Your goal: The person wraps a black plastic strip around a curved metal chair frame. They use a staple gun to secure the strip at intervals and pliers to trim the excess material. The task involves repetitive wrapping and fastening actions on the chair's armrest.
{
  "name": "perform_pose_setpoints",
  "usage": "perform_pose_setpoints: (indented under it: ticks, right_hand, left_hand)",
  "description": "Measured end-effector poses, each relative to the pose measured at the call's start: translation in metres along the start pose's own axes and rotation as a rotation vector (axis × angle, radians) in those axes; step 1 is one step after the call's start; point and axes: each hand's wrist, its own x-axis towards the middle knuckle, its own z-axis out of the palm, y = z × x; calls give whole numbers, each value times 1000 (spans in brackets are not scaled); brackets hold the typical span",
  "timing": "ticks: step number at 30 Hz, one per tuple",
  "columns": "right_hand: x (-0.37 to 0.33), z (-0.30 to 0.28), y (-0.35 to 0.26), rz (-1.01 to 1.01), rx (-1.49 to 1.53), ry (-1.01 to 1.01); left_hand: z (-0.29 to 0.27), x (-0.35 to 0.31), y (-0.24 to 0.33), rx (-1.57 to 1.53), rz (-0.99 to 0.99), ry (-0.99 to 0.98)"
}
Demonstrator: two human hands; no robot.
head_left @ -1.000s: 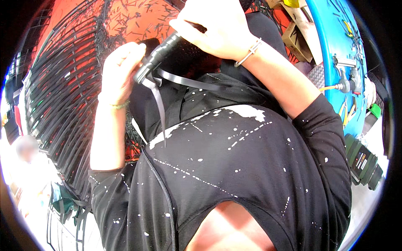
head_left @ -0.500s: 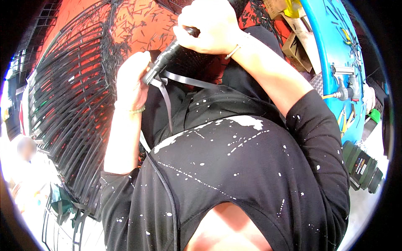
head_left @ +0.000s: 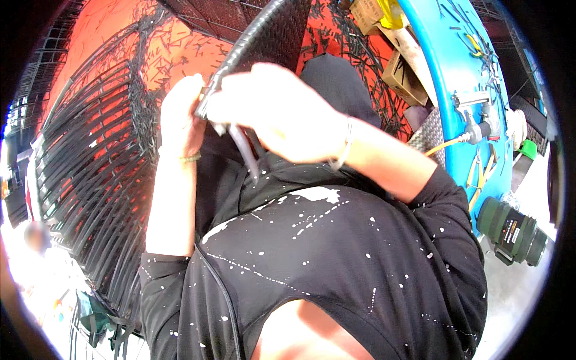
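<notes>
A black woven wicker piece (head_left: pixel 282 36) with a strip-wrapped edge slopes down from the top middle toward my hands. My left hand (head_left: pixel 180 117) is closed around the lower end of that wrapped edge. Just right of it, my right hand (head_left: pixel 288 114) is closed with bent fingers against the same edge. Motion blurs its fingertips, and what they pinch is hidden. Below the right hand hangs a flat grey strip (head_left: pixel 245 153), also blurred, its upper end close to the rail's end.
On the left stands a curved rack of black slats (head_left: pixel 90 174). Black strip scraps litter the red floor (head_left: pixel 174 48). To the right, a blue table (head_left: pixel 420 18) holds a metal air tool (head_left: pixel 480 123), pliers (head_left: pixel 474 45) and cut strips. Beside it are cardboard boxes (head_left: pixel 402 78) and a dark cylindrical object (head_left: pixel 510 231).
My right hand has come down and toward me, from the upper rail to its lower end beside my left hand. More of the woven piece shows. The grey strip hangs differently.
</notes>
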Motion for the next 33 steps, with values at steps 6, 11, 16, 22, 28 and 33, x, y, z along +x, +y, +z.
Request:
perform_pose_setpoints:
  ticks: [6, 11, 16, 22, 28, 33]
  right_hand:
    - [-58, 36, -7, 77, -18, 51]
    - [-74, 3, -18, 108, -64, 113]
    - [-149, -72, 2, 368, -326, 627]
    - [-349, -180, 19, 1203, 38, 1666]
    - [-491, -232, 63, 1404, 586, 1963]
    - [-490, -251, 71, 1399, 949, 1828]
  left_hand:
    - [9, -2, 9, 1, -15, -61]
    - [-1, 3, 4, 59, 5, 12]
    - [-44, 13, -7, 42, 4, -26]
    - [-49, 15, -19, -23, 28, 22]
    - [-23, 6, -10, 21, 37, 4]
    - [-34, 15, -19, 6, 17, -121]
